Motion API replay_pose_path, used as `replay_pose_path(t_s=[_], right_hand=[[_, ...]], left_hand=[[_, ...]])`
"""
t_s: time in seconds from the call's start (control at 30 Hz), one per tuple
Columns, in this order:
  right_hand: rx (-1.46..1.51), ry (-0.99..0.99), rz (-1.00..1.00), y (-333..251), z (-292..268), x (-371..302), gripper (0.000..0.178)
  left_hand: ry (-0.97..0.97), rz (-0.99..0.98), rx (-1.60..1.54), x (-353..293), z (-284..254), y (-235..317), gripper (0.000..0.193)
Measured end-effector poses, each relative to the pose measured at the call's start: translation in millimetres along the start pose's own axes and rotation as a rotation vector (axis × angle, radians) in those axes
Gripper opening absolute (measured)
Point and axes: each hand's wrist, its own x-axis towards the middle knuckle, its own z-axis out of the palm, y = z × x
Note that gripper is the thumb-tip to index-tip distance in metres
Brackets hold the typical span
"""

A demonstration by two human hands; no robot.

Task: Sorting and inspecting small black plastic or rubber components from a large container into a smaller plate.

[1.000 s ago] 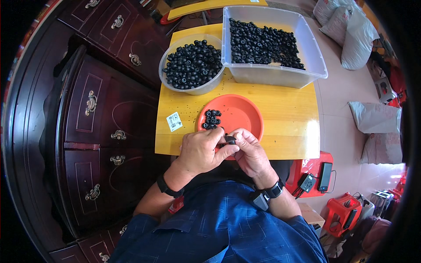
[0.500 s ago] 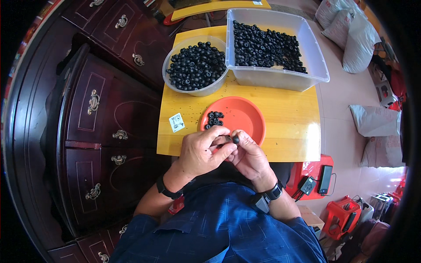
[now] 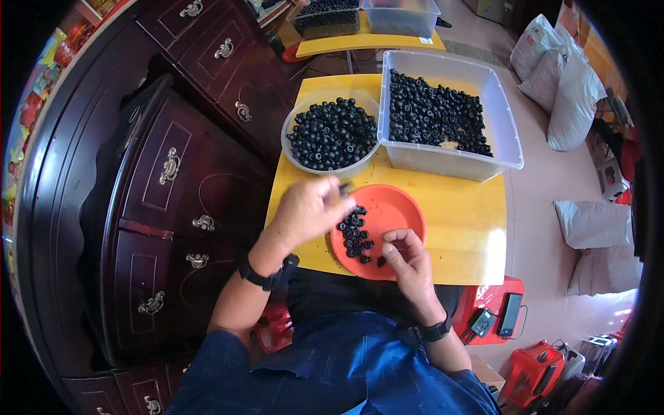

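Observation:
My left hand (image 3: 315, 211), blurred by motion, is above the left rim of the orange-red bowl (image 3: 398, 200). Between its thumb and fingers is a small black round piece (image 3: 346, 188), also smeared. Over the bowl's right side, my right hand (image 3: 413, 266) has its thumb and index finger slightly apart with nothing visible between them. Just left of that thumb, a single black piece (image 3: 381, 261) appears low in the bowl. Several hollow black round pieces (image 3: 353, 235) lie along the bowl's left side.
Behind the bowl, a round clear tub (image 3: 294, 159) and a rectangular clear bin (image 3: 449, 153) hold many black pieces on the yellow table (image 3: 470, 228). Dark wooden cabinets (image 3: 149, 214) stand close on the left. A red stool (image 3: 492, 325) with electronic devices is at right.
My hands have moved apart: the left up and left with a black piece, the right down over the bowl. More pieces show in the bowl. The view has shifted, with the table lower in it.

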Motion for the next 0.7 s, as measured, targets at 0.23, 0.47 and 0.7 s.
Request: replay_pose_path(t_s=[0.23,0.47,0.7], right_hand=[[-0.867,-0.081,-0.446,-18,5,10,0.032],[-1.011,-0.186,-0.463,-1,18,16,0.046],[-1.222,-0.307,-0.544,7,24,12,0.043]], left_hand=[[0.24,0.042,0.02,10,-3,-18,0.031],[0.028,-0.272,-0.012,-52,50,-71,0.03],[0.003,-0.337,-0.12,-61,69,-77,0.027]])
